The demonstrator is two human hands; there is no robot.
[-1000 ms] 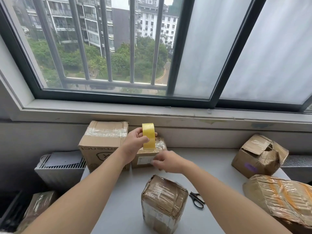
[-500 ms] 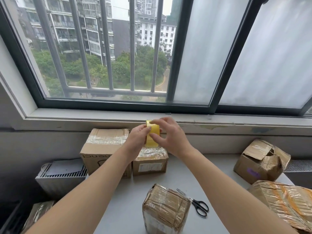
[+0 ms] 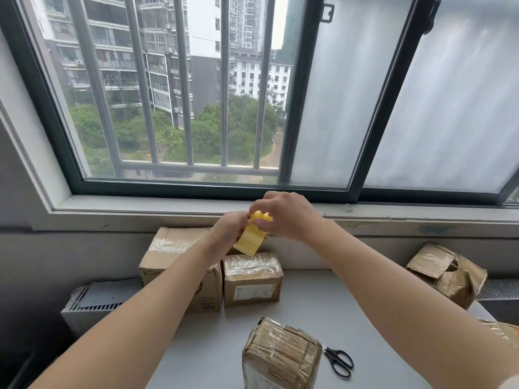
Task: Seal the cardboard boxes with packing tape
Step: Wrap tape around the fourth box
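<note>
Now: one tape roll [image 3: 250, 238] held above the desk's [image 3: 323, 304] back edge, my left hand [image 3: 227, 228] curled round its side, my right hand [image 3: 289, 214] pinching its top. Five counted: big box [image 3: 168, 248] and small box [image 3: 252, 279] side by side at back left, front box [image 3: 280, 357], torn box [image 3: 446, 273] and wrapped box [image 3: 502, 331] along right edge. Scissors [image 3: 338, 360], one, beside front box.

Both bare forearms reach forward and converge, raised above the tabletop, where the left hand [image 3: 228, 231] grips the yellow tape roll [image 3: 249, 240] from the left with curled fingers, and the right hand [image 3: 290, 216] (knuckles up) pinches at its upper edge.
</note>
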